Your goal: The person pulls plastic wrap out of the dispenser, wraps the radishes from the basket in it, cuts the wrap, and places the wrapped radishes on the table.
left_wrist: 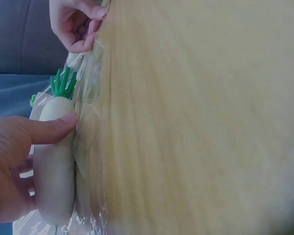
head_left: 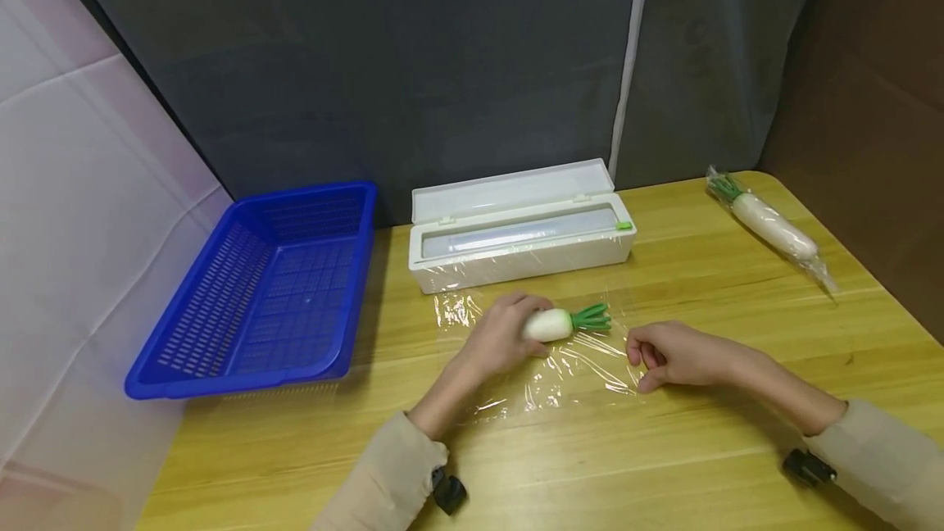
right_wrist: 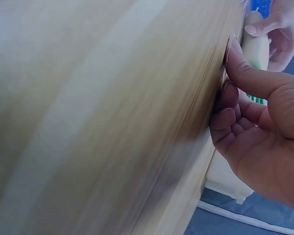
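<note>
On faint film (head_left: pixel 549 392), left fingers (head_left: pixel 529 301) grip a partly hidden radish (head_left: pixel 549 325), right fingers (head_left: pixel 634 348) pinching the film.

basket (head_left: pixel 295 293) left | box (head_left: pixel 527 256) behind radish (head_left: pixel 548 325) on film (head_left: pixel 542 388) | 2nd radish (head_left: pixel 774 225) right

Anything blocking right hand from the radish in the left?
Nothing solid visible: only clear film, spread on the table, lies between the right hand and the radish, whose green leaves face that hand. The left hand grips its body.

The film (head_left: pixel 542 390) is glossy, crinkled plastic, the radish (head_left: pixel 549 325) smooth, the basket (head_left: pixel 361 285) plastic, the tabletop (head_left: pixel 590 465) wood-grained.
</note>
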Demonstrator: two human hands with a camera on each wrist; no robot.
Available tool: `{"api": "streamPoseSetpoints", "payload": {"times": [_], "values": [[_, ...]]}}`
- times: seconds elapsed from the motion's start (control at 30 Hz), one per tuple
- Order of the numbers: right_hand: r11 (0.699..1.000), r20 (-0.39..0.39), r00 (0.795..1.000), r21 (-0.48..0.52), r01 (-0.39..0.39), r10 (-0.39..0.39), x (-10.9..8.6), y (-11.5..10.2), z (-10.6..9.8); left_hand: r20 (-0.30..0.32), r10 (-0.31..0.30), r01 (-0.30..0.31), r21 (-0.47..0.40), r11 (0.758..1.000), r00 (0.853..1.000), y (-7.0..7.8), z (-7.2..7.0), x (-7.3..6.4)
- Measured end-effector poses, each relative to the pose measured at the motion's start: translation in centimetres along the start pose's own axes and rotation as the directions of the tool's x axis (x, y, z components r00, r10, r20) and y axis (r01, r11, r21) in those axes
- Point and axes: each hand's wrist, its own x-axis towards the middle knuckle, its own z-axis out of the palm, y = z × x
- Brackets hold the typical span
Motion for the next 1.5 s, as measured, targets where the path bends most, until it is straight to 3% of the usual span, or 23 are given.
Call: {"api": "streamPoseSetpoints", "payload": {"times": [0.33,0.57,0.77,1.1,1.5], "values": [[0.999,-0.020,0.999,-0.014,0.029,-0.030,-0.4,-0.1,0.1,0.022,-0.031,0.030,0.005,1.000,0.999,0.0,-0.2,-0.8],[1.000,-0.038,0.999,-0.014,0.020,-0.021,-0.8,0.1,0.1,0.034,-0.015,0.015,0.000,1.000,0.999,-0.4,-0.7,-1.4],[0.997,-0.062,0.996,-0.039,0.060,-0.062,-1.0,0.3,0.4,0.040,-0.028,0.029,-0.035,0.999,0.999,-0.8,-1.3,-2.3],[0.990,-0.071,0.989,-0.059,0.129,-0.133,-1.5,0.1,0.6,0.001,-0.035,0.035,-0.088,0.995,0.999,-2.0,-2.2,-4.6],[0.986,-0.075,0.988,-0.100,0.131,-0.139,-1.8,0.1,0.9,-0.045,-0.040,0.032,-0.161,0.986,0.998,-3.3,-3.0,-6.5]]}}
